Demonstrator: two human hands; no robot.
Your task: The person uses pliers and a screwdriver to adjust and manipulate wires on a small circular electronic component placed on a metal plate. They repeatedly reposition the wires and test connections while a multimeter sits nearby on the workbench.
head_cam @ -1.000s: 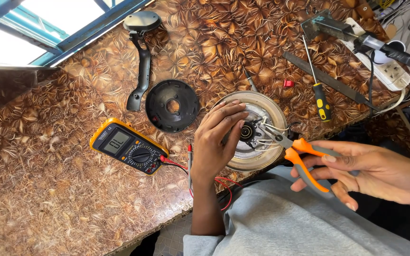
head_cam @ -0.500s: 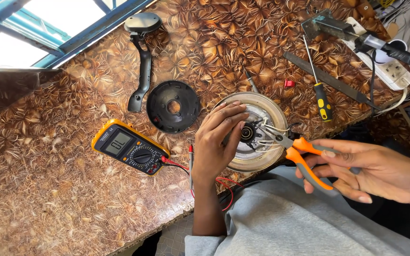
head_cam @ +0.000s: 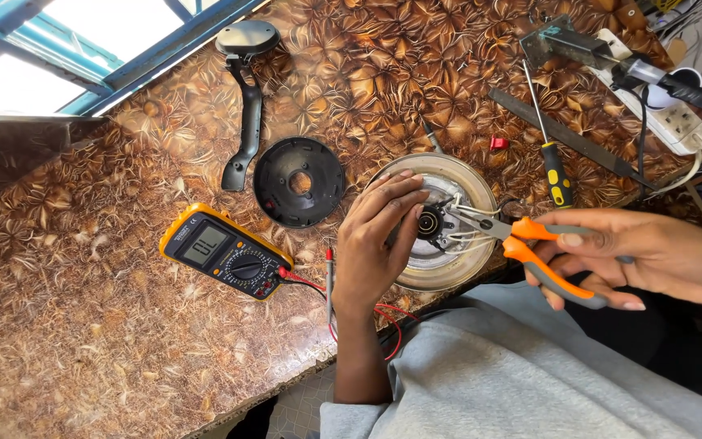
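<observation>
A round metal appliance base (head_cam: 462,175) lies upside down at the table's near edge, its inner wiring and a black centre part exposed. My left hand (head_cam: 382,236) rests on its left side, fingers spread over the rim. My right hand (head_cam: 652,254) grips orange-handled needle-nose pliers (head_cam: 530,244), whose jaws reach into the white wires by the black centre part.
A yellow multimeter (head_cam: 225,252) with red and black leads lies left of my hand. Behind it sit a black round cover (head_cam: 298,180) and a black handle piece (head_cam: 245,97). A yellow-handled screwdriver (head_cam: 552,158), a flat file (head_cam: 566,134) and a white power strip (head_cam: 664,114) lie at the right.
My right hand has shifted slightly on the pliers' handles, and the jaws stay in the wires. My left hand holds its place on the base.
</observation>
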